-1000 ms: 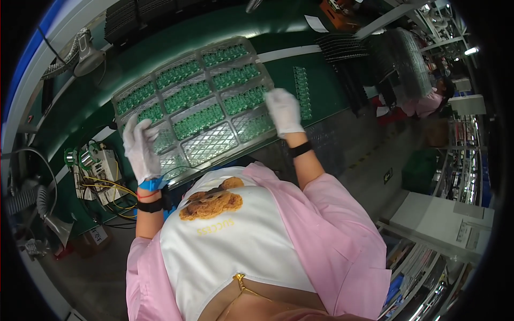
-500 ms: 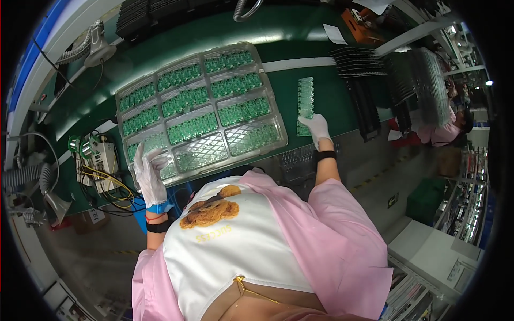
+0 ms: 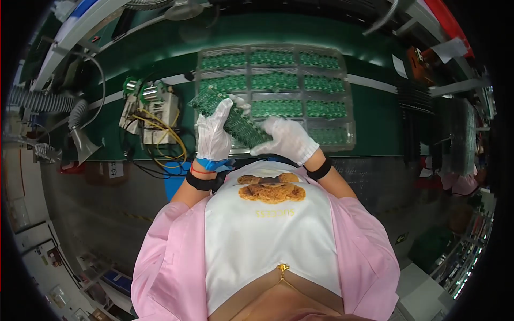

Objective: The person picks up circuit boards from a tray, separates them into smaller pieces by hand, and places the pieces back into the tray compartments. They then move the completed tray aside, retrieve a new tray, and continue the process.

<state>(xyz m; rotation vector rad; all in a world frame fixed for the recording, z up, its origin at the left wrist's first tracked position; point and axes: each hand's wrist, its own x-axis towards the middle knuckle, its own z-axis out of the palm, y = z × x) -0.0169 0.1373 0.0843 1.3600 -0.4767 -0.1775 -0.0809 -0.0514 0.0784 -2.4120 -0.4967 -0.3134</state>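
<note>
**Both gloved hands hold a strip of green circuit boards above the tray**

The left hand (image 3: 213,134) and the right hand (image 3: 289,140), both in white gloves, have their grip closed on a long green circuit-board panel (image 3: 231,115), held tilted between them just above the near edge of a clear plastic tray (image 3: 350,140). The tray lies on the green counter (image 3: 375,115) and is filled with rows of similar green boards. Left of the tray stands a small fixture with yellow wires (image 3: 152,115).
</note>
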